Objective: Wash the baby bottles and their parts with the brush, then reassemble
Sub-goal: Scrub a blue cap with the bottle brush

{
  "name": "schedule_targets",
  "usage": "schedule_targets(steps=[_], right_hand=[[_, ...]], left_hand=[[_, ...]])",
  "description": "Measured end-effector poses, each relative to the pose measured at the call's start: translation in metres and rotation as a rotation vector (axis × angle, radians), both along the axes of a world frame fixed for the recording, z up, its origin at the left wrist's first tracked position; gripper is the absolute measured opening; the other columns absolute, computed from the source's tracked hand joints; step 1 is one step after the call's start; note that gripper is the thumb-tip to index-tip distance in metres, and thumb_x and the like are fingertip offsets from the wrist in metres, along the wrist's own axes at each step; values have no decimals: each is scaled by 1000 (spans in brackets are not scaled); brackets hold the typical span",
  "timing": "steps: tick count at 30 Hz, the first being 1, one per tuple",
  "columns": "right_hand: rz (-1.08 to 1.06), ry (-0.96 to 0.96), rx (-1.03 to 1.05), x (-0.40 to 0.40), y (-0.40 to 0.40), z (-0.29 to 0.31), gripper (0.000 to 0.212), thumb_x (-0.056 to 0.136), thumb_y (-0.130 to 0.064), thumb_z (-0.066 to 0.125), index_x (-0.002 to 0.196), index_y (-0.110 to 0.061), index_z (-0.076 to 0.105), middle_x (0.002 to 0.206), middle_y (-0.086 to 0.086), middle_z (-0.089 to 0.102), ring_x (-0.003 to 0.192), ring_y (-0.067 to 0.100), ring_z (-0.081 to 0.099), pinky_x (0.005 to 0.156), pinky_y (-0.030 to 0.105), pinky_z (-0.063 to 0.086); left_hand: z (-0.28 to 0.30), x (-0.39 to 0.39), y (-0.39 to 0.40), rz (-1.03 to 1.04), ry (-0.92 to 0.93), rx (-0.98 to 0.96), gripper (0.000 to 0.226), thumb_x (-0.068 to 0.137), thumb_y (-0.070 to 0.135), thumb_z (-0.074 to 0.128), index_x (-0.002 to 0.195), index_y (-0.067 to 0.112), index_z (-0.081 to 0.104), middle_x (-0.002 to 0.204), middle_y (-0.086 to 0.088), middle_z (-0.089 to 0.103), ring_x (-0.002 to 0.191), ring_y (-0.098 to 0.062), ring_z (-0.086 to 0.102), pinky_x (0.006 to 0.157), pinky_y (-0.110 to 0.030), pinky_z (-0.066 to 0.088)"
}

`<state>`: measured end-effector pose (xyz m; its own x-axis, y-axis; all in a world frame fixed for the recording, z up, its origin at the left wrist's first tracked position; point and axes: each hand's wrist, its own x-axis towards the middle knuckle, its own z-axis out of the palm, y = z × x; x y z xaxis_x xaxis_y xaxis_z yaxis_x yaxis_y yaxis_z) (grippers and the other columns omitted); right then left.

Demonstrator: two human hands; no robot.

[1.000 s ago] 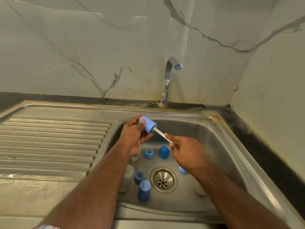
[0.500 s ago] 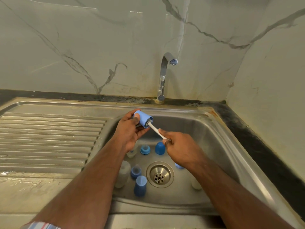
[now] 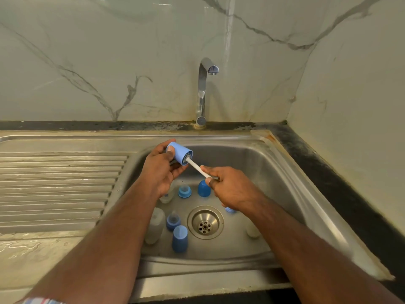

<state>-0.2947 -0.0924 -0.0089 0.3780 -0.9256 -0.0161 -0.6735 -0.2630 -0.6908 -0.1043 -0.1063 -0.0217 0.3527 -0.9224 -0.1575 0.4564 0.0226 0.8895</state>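
**Brush inside a blue cap, held over the sink**

The left hand [image 3: 161,170] curls its fingers round a light-blue cap [image 3: 179,155], tilted with its open mouth facing right. White bristles fill that mouth. The right hand [image 3: 230,189] pinches the white handle of the brush [image 3: 197,167]. Below, in the steel sink [image 3: 285,183], lie frosted bottles [image 3: 155,224] and more blue caps [image 3: 180,238] around the drain [image 3: 205,222].

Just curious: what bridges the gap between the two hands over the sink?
In the head view, the brush's white handle spans it, running from the right hand into the blue cap held by the left hand.
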Motion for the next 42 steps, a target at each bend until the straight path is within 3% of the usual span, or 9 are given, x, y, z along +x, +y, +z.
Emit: schedule_targets(steps=[12,17,19,22,24,28,32,39,42], right_hand=[[8,124,-114,5,5,5,44,104,-29,47,146,-44,45,106,-6,68,75,8,55,71,23,43],[20,-209,219,4,7,9,40,104,-24,50,139,-42,54,70,0,54,41,5,41,40,21,36],[2,-183,116,1,4,8,38,103,-23,52,138,-39,57,77,-6,61,50,1,51,50,19,42],[-15,49,-112,4,3,4,43,103,-27,52,143,-41,50,122,-9,68,99,8,64,85,20,46],[-15,121,-118,6,5,2,45,103,-29,50,145,-45,46,128,-5,67,100,14,64,90,28,50],[20,104,-43,6,3,5,44,102,-29,53,144,-42,48,130,-9,66,103,12,64,85,23,47],[59,17,9,5,4,8,43,102,-26,55,142,-40,52,91,-24,61,76,0,56,70,15,41],[31,307,-256,7,9,8,48,106,-29,41,151,-43,35,105,2,66,82,17,61,73,35,53],[53,234,-149,10,9,9,47,105,-29,45,150,-42,39,111,0,68,74,11,59,64,25,48]], left_hand=[[-1,2,0,35,20,-6,32,109,13,44,136,15,59,126,-20,66,108,-33,70,74,-37,62],[-2,4,1,36,20,-6,32,109,14,45,136,16,61,124,-17,67,104,-29,71,73,-36,62],[-2,4,1,40,36,-8,32,109,14,44,137,16,59,123,-18,67,103,-29,71,73,-37,62],[-1,4,1,29,48,-11,30,109,14,44,135,16,60,122,-18,68,105,-31,71,76,-39,62],[0,5,1,20,58,-12,29,109,14,45,133,17,61,121,-18,68,105,-31,72,73,-38,63],[0,5,2,-12,69,-6,27,104,14,54,130,16,62,120,-17,69,101,-29,73,72,-36,63],[-1,5,2,7,43,-6,31,98,9,64,128,15,64,120,-18,70,95,-27,75,69,-35,63],[-1,8,1,4,62,-37,35,97,8,64,132,12,61,117,-20,71,92,-28,77,70,-36,63],[0,9,2,-10,35,-44,35,98,7,62,133,12,62,116,-17,71,92,-27,76,73,-37,64]])
